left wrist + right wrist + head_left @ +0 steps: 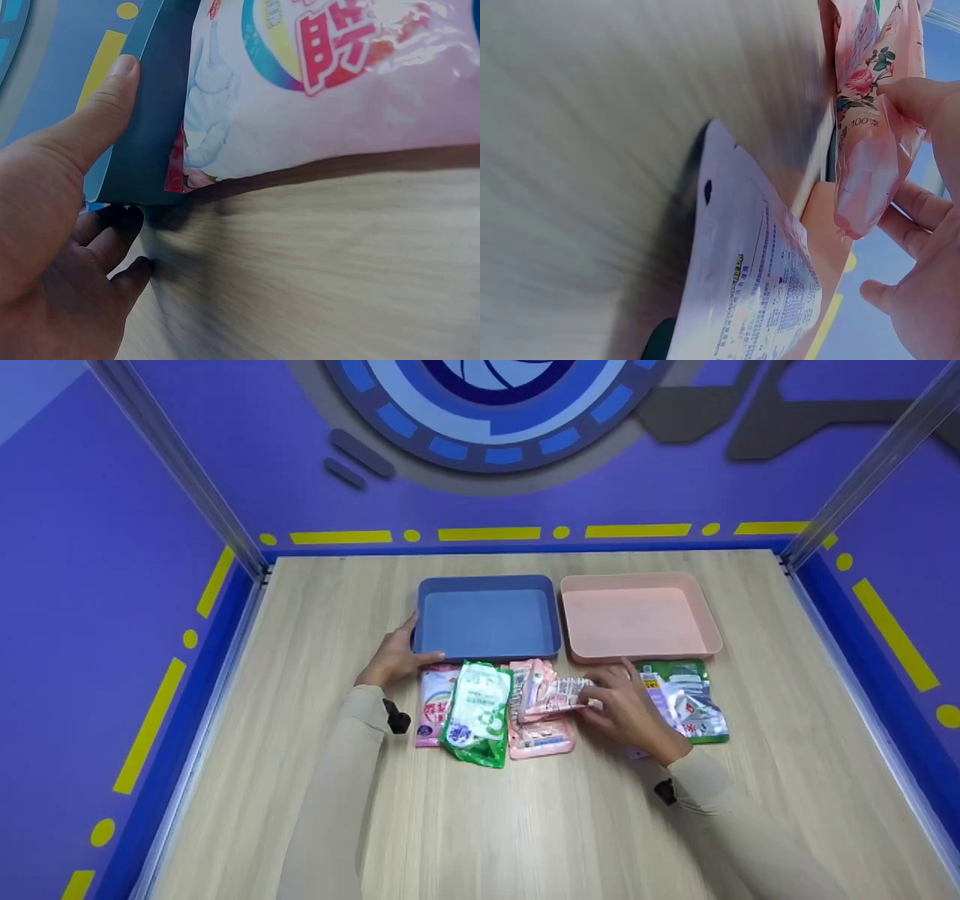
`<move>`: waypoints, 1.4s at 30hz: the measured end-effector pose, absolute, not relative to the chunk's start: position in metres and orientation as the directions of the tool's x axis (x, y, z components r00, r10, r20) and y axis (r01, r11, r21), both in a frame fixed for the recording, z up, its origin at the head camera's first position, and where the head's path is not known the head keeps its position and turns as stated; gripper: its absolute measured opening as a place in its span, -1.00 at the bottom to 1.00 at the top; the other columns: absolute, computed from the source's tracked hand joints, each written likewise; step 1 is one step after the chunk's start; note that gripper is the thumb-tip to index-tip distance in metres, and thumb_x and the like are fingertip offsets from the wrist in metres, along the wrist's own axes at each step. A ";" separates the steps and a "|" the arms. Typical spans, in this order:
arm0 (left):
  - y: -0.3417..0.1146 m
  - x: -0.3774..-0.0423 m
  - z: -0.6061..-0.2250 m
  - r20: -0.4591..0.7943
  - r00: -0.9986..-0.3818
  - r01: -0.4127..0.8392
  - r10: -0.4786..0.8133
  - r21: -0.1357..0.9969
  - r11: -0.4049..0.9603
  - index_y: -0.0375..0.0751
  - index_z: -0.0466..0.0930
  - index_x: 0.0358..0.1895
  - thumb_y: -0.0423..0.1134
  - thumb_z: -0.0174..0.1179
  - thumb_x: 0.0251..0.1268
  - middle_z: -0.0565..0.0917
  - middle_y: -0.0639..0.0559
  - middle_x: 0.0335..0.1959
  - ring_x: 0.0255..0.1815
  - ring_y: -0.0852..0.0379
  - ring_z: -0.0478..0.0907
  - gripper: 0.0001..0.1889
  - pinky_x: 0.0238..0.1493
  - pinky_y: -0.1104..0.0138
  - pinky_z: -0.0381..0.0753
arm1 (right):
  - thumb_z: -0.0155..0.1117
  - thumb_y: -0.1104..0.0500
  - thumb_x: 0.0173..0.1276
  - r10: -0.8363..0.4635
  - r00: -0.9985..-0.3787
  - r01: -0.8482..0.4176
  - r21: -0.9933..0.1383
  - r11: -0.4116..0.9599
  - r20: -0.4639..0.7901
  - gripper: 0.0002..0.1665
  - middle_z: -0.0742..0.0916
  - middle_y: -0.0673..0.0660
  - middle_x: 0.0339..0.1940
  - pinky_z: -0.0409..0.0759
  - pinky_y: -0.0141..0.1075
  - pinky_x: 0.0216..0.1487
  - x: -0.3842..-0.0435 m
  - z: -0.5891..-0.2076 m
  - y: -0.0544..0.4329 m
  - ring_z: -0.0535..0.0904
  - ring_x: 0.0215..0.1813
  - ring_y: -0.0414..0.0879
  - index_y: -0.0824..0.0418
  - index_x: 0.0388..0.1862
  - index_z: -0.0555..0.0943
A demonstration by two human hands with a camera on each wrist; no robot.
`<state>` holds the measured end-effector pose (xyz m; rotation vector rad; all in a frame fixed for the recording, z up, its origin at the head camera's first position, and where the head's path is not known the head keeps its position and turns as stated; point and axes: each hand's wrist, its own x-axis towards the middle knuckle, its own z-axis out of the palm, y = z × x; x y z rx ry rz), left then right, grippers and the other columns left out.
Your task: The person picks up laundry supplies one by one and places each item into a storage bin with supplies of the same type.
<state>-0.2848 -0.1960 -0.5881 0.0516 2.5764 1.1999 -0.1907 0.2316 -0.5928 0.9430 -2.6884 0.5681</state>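
Note:
My left hand (396, 656) grips the front left corner of a blue tray (487, 622); in the left wrist view its thumb lies along the tray wall and the other fingers curl at the corner. My right hand (626, 709) pinches a pink rose-printed refill pouch (870, 150), raised above another pink pouch (541, 740) lying on the table. A green and white pouch (480, 709) lies left of these, partly over a pink-and-white pouch (337, 90). Under and beside the right hand is a lilac pouch (761, 292), overlapping a green pouch (701, 705).
A pink tray (637, 622) stands right of the blue one, their sides nearly touching. The pouches lie in a row along the trays' front edges on the wooden table (495, 832). Blue-purple panels (247, 472) enclose the back and sides.

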 end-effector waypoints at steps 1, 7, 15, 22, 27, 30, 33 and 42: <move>-0.196 -0.285 -0.588 -0.253 -0.955 -0.093 0.156 0.753 0.652 -0.07 -0.25 0.70 0.11 0.46 0.24 -0.06 -0.21 0.69 0.67 -0.18 -0.09 0.19 0.62 0.01 0.03 | 0.56 0.11 0.24 -0.546 -0.766 -0.636 -0.281 0.718 0.340 -0.90 0.74 0.19 0.09 0.08 0.43 0.47 -0.191 -0.593 0.231 0.58 0.19 0.17 0.00 -0.31 0.77; -0.196 -0.284 -0.588 -0.260 -0.954 -0.101 0.153 0.752 0.651 -0.06 -0.25 0.71 0.12 0.45 0.23 -0.06 -0.21 0.69 0.67 -0.18 -0.09 0.20 0.62 0.01 0.03 | 0.56 0.10 0.25 -0.540 -0.775 -0.625 -0.277 0.730 0.328 -0.91 0.74 0.17 0.08 0.10 0.42 0.47 -0.191 -0.590 0.230 0.58 0.19 0.16 -0.01 -0.30 0.78; -0.196 -0.284 -0.587 -0.258 -0.955 -0.108 0.149 0.766 0.634 -0.06 -0.24 0.71 0.09 0.46 0.24 -0.06 -0.21 0.69 0.67 -0.19 -0.09 0.18 0.62 0.00 0.02 | 0.58 0.10 0.23 -0.516 -0.790 -0.608 -0.309 0.731 0.332 -0.89 0.73 0.17 0.11 0.06 0.42 0.47 -0.190 -0.587 0.230 0.55 0.24 0.17 0.00 -0.29 0.78; -0.195 -0.283 -0.586 -0.254 -0.954 -0.102 0.157 0.773 0.626 -0.07 -0.24 0.70 0.02 0.45 0.28 -0.06 -0.20 0.69 0.67 -0.17 -0.09 0.16 0.62 0.01 0.04 | 0.59 0.13 0.22 -0.518 -0.776 -0.620 -0.286 0.730 0.360 -0.89 0.75 0.19 0.07 0.12 0.44 0.43 -0.191 -0.586 0.229 0.57 0.20 0.19 0.03 -0.32 0.77; -0.196 -0.283 -0.588 -0.261 -0.953 -0.112 0.151 0.771 0.627 -0.06 -0.24 0.70 0.03 0.45 0.28 -0.06 -0.20 0.69 0.67 -0.17 -0.09 0.16 0.62 0.01 0.03 | 0.57 0.10 0.25 -0.508 -0.785 -0.610 -0.298 0.735 0.354 -0.91 0.75 0.18 0.09 0.10 0.46 0.43 -0.191 -0.585 0.228 0.57 0.20 0.18 0.01 -0.31 0.78; -0.196 -0.284 -0.588 -0.263 -0.953 -0.114 0.152 0.773 0.624 -0.06 -0.25 0.71 0.04 0.45 0.27 -0.07 -0.19 0.69 0.68 -0.17 -0.10 0.16 0.62 0.01 0.02 | 0.55 0.08 0.28 -0.504 -0.792 -0.602 -0.304 0.739 0.343 -0.92 0.74 0.17 0.11 0.08 0.47 0.44 -0.191 -0.584 0.227 0.56 0.23 0.17 0.00 -0.30 0.77; -0.196 -0.284 -0.588 -0.264 -0.952 -0.112 0.157 0.774 0.624 -0.05 -0.25 0.71 0.06 0.46 0.26 -0.07 -0.18 0.69 0.68 -0.16 -0.11 0.18 0.63 0.02 0.02 | 0.53 0.08 0.31 -0.504 -0.797 -0.598 -0.307 0.741 0.333 -0.92 0.74 0.17 0.13 0.05 0.45 0.47 -0.191 -0.582 0.228 0.55 0.25 0.17 -0.01 -0.29 0.76; -0.197 -0.283 -0.588 -0.255 -0.955 -0.109 0.153 0.779 0.618 -0.04 -0.24 0.71 0.10 0.46 0.23 -0.05 -0.19 0.69 0.67 -0.16 -0.09 0.19 0.63 0.04 0.02 | 0.55 0.10 0.28 -0.507 -0.786 -0.610 -0.310 0.730 0.353 -0.90 0.74 0.20 0.10 0.02 0.45 0.48 -0.196 -0.580 0.228 0.57 0.23 0.17 0.01 -0.31 0.75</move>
